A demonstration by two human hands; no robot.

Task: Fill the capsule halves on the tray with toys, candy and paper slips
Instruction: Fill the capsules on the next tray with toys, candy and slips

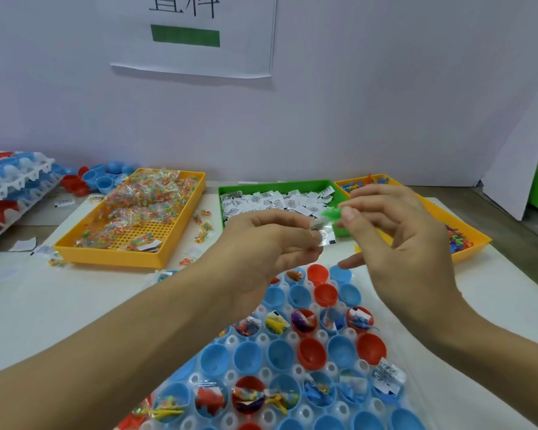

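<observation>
Both hands hover over the far end of the capsule tray (413, 361), which sits at the desk's near edge. The left hand (261, 243) pinches a paper slip (319, 226) with a crinkly clear candy packet (326, 237) under it; the right hand (395, 231) pinches a small green toy (331, 212) between thumb and forefinger. All of it looks featherweight: the slip is floppy, the packet slick, the toy stiff but tiny, so fingertip pinches at the edges suit. Several capsule halves (280, 355) look empty, others filled. The supply trays sit toward the desk's back edge.
</observation>
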